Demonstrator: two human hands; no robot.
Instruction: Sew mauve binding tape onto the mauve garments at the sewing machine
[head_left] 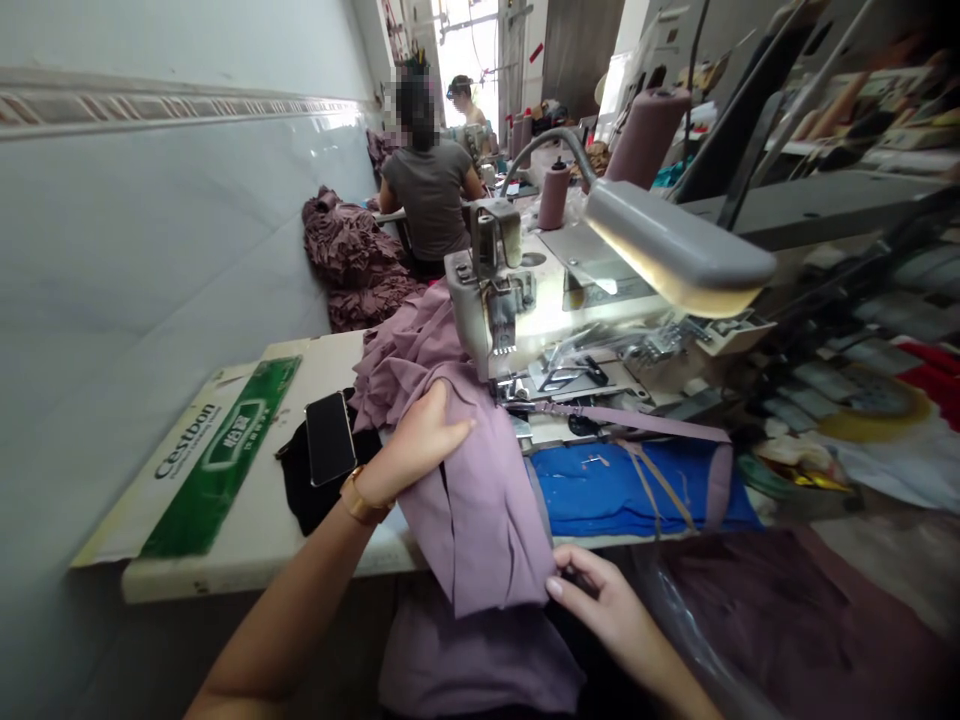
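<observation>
Mauve cloth (491, 520) runs down in front of the sewing machine (469, 310), both hands on it.
The cloth lies bunched to the left of the machine and passes over the front edge of the table (217, 578); the stitching spot under the machine's head is too small to make out. The left hand (424, 435), just in front of the machine, rests palm down on the cloth, thumb stretched rightward; its other fingertips are hidden, so I cannot tell whether they grip. The right hand (609, 600), farther in front of the machine, has thumb and forefinger narrowed on the cloth's edge, the remaining fingers curled and shadowed. Both forearms slant inward, cut off at the bottom. The lamp (675, 240) covers part of the machine; things to the machine's far right blur.
</observation>
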